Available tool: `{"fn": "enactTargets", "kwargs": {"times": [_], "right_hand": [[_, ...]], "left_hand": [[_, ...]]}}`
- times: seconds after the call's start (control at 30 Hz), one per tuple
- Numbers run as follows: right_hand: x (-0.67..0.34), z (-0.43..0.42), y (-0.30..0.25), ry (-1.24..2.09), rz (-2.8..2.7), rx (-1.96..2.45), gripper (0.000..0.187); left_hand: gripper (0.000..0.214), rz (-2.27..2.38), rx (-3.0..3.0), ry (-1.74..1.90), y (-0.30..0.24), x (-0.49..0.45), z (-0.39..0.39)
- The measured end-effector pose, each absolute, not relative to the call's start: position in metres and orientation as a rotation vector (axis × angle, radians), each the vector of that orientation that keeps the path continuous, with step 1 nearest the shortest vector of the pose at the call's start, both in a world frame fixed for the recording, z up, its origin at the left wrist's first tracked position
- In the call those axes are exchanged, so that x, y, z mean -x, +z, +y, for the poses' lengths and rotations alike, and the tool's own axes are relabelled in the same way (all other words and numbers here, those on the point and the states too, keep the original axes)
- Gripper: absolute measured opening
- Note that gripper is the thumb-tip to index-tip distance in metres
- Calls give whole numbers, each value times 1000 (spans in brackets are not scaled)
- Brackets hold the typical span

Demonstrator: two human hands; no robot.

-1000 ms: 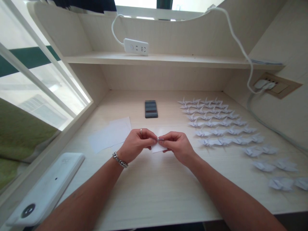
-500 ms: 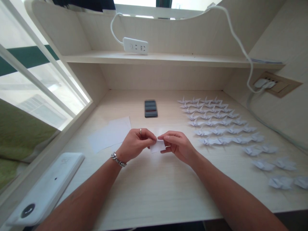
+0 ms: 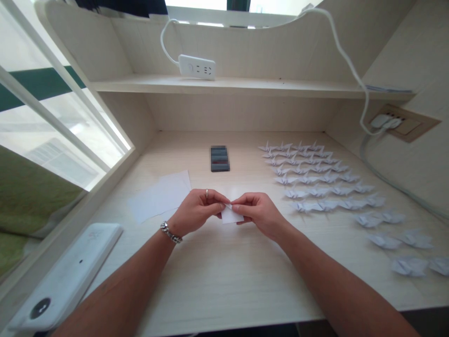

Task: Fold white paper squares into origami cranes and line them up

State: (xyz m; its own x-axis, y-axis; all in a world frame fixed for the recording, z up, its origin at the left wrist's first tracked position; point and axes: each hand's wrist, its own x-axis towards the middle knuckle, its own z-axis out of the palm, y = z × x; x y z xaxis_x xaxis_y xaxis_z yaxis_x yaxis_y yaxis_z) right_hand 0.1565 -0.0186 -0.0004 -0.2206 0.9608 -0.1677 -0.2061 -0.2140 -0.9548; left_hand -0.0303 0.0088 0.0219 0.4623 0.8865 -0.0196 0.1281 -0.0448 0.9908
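Bounding the desk (image 3: 224, 285) are four limits: a window frame (image 3: 52, 119) on the left, a back panel under the shelf (image 3: 245, 86) at the far side, a side wall carrying a wall socket (image 3: 403, 124) on the right, and an open front edge at the near side.

Clear surface lies mainly between the hands and the near edge, crossed only by the two forearms. A second bare strip runs from the hands to the dark block (image 3: 220, 159), which sits far and centre, well apart from both hands.

On the left, loose white sheets (image 3: 161, 196) lie just beside the left hand (image 3: 198, 208). A flat white device (image 3: 66, 276) rests along the near-left edge.

On the right, rows of paper cranes (image 3: 315, 180) cover the surface from far to near-right. The closest row is near the right hand (image 3: 259, 213) but apart from it.

Both hands are closed on the folded paper (image 3: 231, 216). Thumb and forefinger of each hand pinch its upper edge, and the fingertips of the two hands almost meet at the centre. The paper hangs below the pinch, between the hands, in the middle of the desk. Contact between paper and desk cannot be determined.
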Motion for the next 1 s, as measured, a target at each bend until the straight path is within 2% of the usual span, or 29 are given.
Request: {"fn": "enactTargets", "kwargs": {"times": [0.2, 0.37, 0.73, 1.0], "right_hand": [[-154, -18, -3, 1519, -1004, 1102, 25], [-152, -19, -3, 1483, -1029, 1094, 26], [-155, -17, -4, 1689, -902, 1057, 23], [-155, -19, -4, 1689, -865, 1063, 24]], "left_hand": [[18, 920, -1347, 854, 18, 29, 9], [15, 1004, -1488, 896, 18, 26, 8], [12, 1033, -1644, 857, 21, 25, 4], [14, 1012, -1599, 893, 18, 25, 4]]}}
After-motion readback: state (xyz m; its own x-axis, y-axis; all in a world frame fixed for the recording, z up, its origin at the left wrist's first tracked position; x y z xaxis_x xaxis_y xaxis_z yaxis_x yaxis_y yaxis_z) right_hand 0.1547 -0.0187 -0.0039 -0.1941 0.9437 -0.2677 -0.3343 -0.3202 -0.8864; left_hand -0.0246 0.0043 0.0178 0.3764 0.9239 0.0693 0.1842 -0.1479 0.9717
